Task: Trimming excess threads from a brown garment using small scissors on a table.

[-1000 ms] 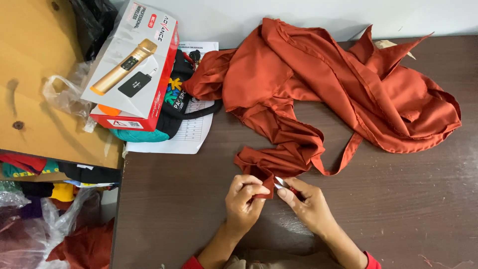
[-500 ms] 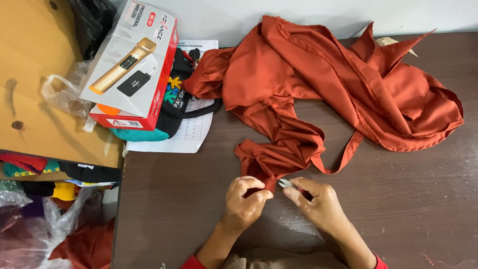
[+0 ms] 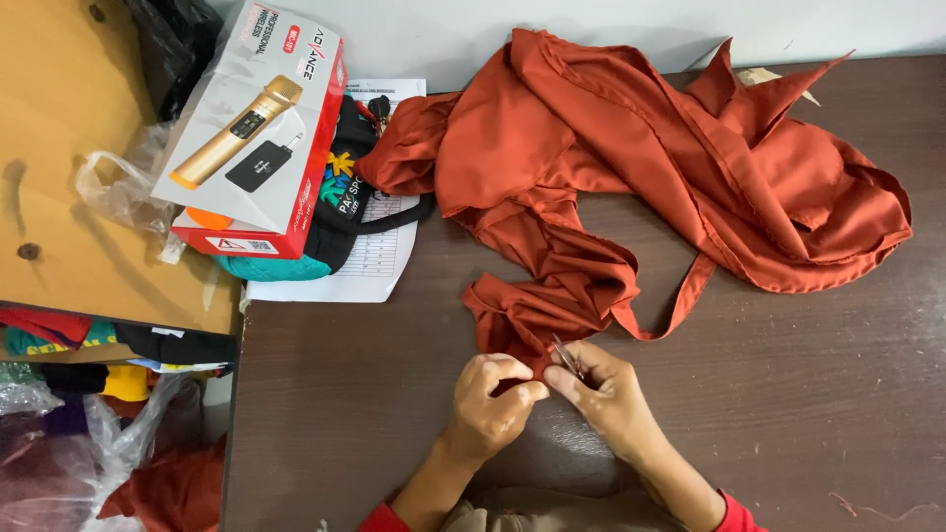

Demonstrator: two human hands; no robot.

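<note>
Dark brown wooden counter [image 3: 788,394], seen from above.

Rust-orange satin garment [image 3: 631,167]: crumpled, spread across the far middle and far right of the counter; a bunched end trails toward the near middle, and a narrow strap loops out to its right.

Left hand [image 3: 490,404]: near middle, grip closed, fingers curled and pinching the near tip of the garment's bunched end.

Right hand [image 3: 611,394]: just right of the left hand, knuckles touching it. Grip closed on a small metal tool [image 3: 565,357], thin and silvery, held between thumb and forefinger with its point against the fabric at the pinched spot. Its exact kind cannot be told.

Red sleeve cuffs show at both wrists at the near edge.

Far left of the counter: red-and-white carton [image 3: 258,138] picturing a gold microphone, tilted, lying on a black pouch [image 3: 345,197] with coloured print and a teal item. Beneath these, a printed paper sheet [image 3: 370,266].

Left of the counter: a lighter tan tabletop [image 3: 59,197] with a clear plastic bag [image 3: 123,187] at its right side. Below it, assorted coloured cloth and plastic bags.
</note>
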